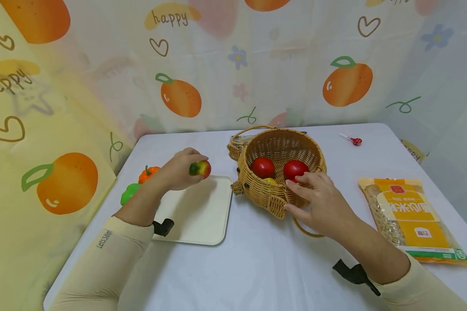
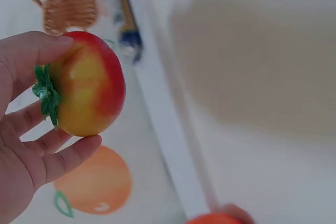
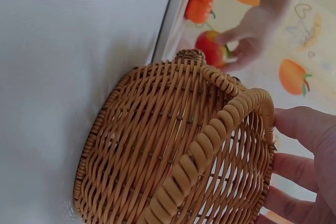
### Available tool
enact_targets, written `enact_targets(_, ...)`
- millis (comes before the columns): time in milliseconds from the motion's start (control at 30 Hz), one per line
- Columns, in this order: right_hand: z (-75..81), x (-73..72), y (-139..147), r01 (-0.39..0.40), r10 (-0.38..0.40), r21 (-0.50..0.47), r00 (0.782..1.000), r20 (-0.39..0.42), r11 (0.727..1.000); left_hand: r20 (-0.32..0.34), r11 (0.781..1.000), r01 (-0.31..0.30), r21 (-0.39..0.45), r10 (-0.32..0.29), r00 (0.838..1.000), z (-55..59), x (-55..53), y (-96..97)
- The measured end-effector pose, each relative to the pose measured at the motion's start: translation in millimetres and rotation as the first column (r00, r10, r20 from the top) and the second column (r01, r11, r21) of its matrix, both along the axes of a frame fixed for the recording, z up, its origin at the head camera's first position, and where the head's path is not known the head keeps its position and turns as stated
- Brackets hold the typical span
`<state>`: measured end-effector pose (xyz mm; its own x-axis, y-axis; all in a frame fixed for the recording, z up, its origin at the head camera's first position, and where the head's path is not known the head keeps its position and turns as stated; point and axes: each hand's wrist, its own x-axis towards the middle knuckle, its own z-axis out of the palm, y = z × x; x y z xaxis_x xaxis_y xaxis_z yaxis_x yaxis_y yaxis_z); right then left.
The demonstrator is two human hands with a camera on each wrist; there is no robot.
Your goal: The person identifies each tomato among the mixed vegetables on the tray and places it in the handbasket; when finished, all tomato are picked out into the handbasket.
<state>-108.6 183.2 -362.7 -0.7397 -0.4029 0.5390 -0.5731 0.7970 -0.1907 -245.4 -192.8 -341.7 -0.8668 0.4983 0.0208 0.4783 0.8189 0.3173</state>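
My left hand [image 1: 179,170] holds a red-and-yellow fruit with a green leafy cap [image 2: 97,87] between thumb and fingers, above the far part of a cream tray [image 1: 218,233]. The fruit's glossy skin faces the left wrist camera. At the wicker basket [image 1: 260,195], my right hand [image 1: 327,203] grips the near right rim, with fingers over the edge and the thumb outside. Two red round fruits [image 1: 262,167] and part of a yellow one [image 1: 270,180] show inside the basket. Its woven side and rope-like handle [image 3: 189,166] fill the right wrist view.
An orange pumpkin-shaped vegetable [image 1: 148,173] and a green pepper [image 1: 129,193] lie left of the tray, partly behind my left arm. To the right are a yellow grain bag [image 1: 420,220] and a red lollipop [image 1: 355,140]. A flat packet [image 1: 241,139] lies behind the basket.
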Motion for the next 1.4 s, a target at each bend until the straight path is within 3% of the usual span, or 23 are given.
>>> enact_targets(467,1.6,0.7,-1,0.035,-0.037,0.027,0.995,0.093,0.999,-0.07,0.993,0.094,0.064,-0.09,0.994,45.6,5.7,46.9)
enact_targets(700,1.6,0.2,-2,0.03,-0.031,0.02,0.997,0.077,0.999,-0.131,0.982,0.164,0.094,-0.151,0.98,64.0,7.8,76.5)
enact_targets(833,1.4,0.2,-1,0.027,-0.027,0.013,0.997,0.067,1.0,-0.133,0.975,0.194,0.105,-0.18,0.975,71.1,10.2,93.4)
enact_targets(1067,0.8,0.7,-1,0.027,-0.027,0.013,0.997,0.067,1.0,-0.106,0.969,0.229,0.093,-0.219,0.97,72.3,12.4,119.2)
enact_targets(1233,0.7,0.7,0,0.031,-0.033,0.02,0.997,0.071,0.999,-0.076,0.965,0.255,0.054,-0.251,0.965,65.6,13.8,136.1)
enact_targets(1400,1.5,1.2,1,0.036,-0.038,0.022,0.996,0.081,0.999,-0.076,0.952,0.305,0.006,-0.304,0.95,54.7,13.0,152.7)
